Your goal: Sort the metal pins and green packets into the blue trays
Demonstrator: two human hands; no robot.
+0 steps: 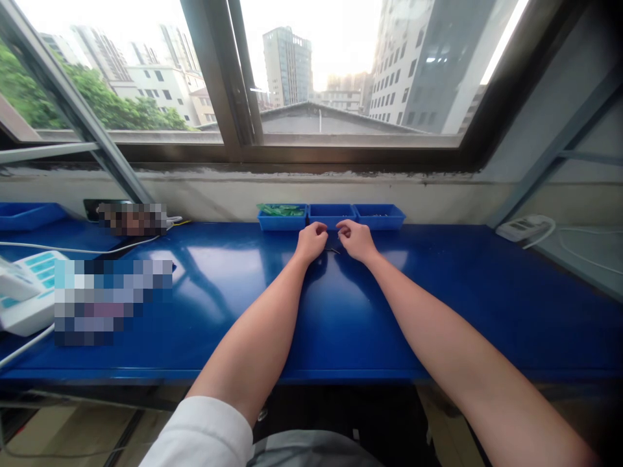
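My left hand (312, 242) is just in front of the blue bins, its fingers curled inward; what they hold, if anything, is hidden. Facing it, my right hand (359, 241) has its thumb and forefinger drawn together around something too small to name. A narrow gap separates the two hands. Below that gap, a small dark slender piece (333, 250) lies on the blue tabletop (243, 311). Behind the hands stand a bin with green packets (282, 222), a middle bin (331, 210) with a few tiny pieces, and a right bin (389, 222) holding small metallic parts.
At the left are a white device with teal keys (41, 269), a blurred-out patch (114, 301) and a blue tray (29, 217). A white cable (97, 250) crosses there. A power strip (525, 227) sits far right, with the window wall (219, 188) behind.
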